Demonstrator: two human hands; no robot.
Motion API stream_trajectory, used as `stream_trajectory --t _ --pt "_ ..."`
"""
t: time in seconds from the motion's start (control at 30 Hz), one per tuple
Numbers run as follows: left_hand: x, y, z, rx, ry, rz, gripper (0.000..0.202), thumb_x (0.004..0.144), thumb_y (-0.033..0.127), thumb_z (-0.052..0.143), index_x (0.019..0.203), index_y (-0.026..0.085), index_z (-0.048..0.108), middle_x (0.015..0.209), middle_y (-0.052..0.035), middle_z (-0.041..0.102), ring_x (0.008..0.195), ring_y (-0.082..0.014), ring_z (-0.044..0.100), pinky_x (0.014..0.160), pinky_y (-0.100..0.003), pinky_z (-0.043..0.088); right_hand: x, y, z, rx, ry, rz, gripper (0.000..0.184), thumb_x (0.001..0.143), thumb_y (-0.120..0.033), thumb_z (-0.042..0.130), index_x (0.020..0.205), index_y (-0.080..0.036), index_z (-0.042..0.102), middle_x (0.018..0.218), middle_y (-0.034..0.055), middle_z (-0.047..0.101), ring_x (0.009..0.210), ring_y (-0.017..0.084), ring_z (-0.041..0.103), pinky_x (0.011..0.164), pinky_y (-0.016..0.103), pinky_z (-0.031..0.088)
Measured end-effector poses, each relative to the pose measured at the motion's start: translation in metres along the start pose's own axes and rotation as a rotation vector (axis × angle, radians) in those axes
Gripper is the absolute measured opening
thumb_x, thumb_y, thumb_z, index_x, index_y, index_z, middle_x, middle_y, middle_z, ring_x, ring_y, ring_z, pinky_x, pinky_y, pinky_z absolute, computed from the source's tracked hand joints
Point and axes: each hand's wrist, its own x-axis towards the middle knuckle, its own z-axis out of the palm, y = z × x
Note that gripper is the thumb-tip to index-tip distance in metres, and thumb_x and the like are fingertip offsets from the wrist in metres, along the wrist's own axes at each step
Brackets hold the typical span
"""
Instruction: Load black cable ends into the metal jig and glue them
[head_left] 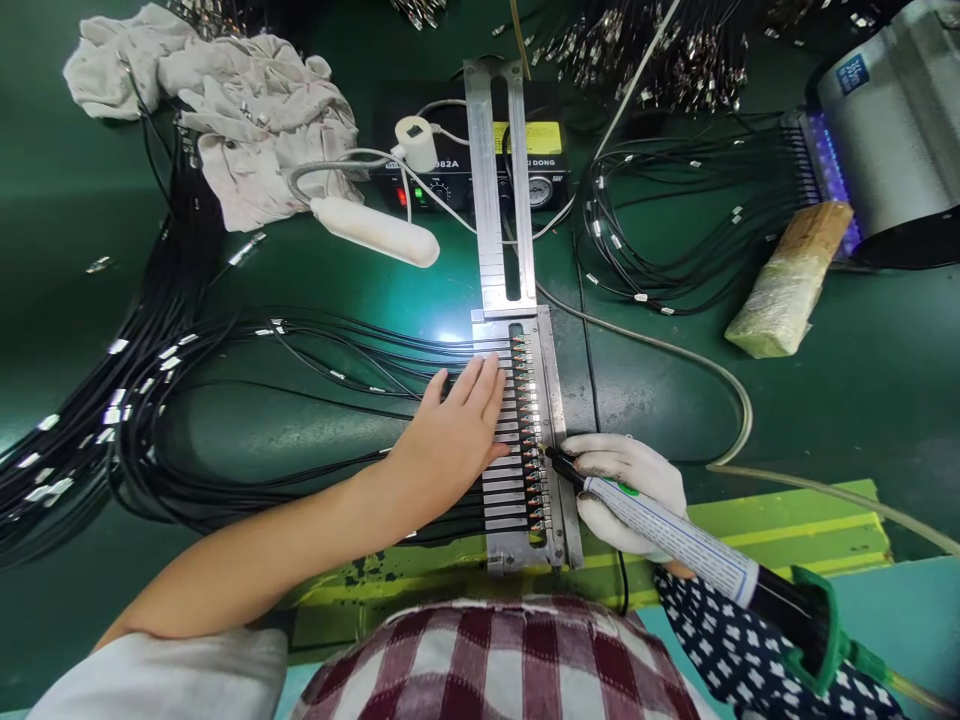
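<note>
My bare left hand (454,440) lies with fingers stretched over a row of black cables (360,335) set side by side in a slotted metal fixture (556,400). In the fixture, the cable ends show small coppery wires and metal connectors (535,490). My right hand (637,490), in a white glove, is wrapped round a glue-dispensing syringe (675,540) with a dark nozzle and a green cap. The nozzle tip points left at the connectors near the middle of the row; whether it touches them I cannot tell.
A white lamp (375,230) lights the fixture. Behind it stands a black dispenser box (450,190). Crumpled cloth (277,110) and cable bundles (180,230) lie left. At right are a wrapped wooden block (787,280), a silver hood with violet light (892,130) and a hose (720,375).
</note>
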Motion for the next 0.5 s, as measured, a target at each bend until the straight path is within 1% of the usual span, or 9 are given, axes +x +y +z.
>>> stream_trajectory --t 0.27,0.5 --pt "-0.0001 -0.0003 0.0003 -0.002 0.005 0.0 0.069 0.096 0.048 0.05 0.15 0.006 0.037 0.16 -0.0161 0.026 0.147 -0.0317 0.03 0.114 -0.048 0.037 0.0006 0.0014 -0.0007 0.021 0.004 -0.051 0.022 0.076 -0.017 0.065 0.098 -0.017 0.065 0.096 0.0105 0.075 0.088 0.02 0.074 0.079 0.03 0.062" --pt "-0.0001 -0.0006 -0.0004 -0.011 -0.001 0.002 0.069 0.096 0.046 0.051 0.15 0.006 0.036 0.16 -0.0166 0.027 0.147 -0.0324 0.03 0.114 -0.048 0.037 0.0005 -0.0001 -0.0012 0.017 -0.007 -0.028 0.021 0.075 -0.017 0.065 0.096 -0.019 0.065 0.096 0.0096 0.076 0.087 0.021 0.074 0.077 0.032 0.062"
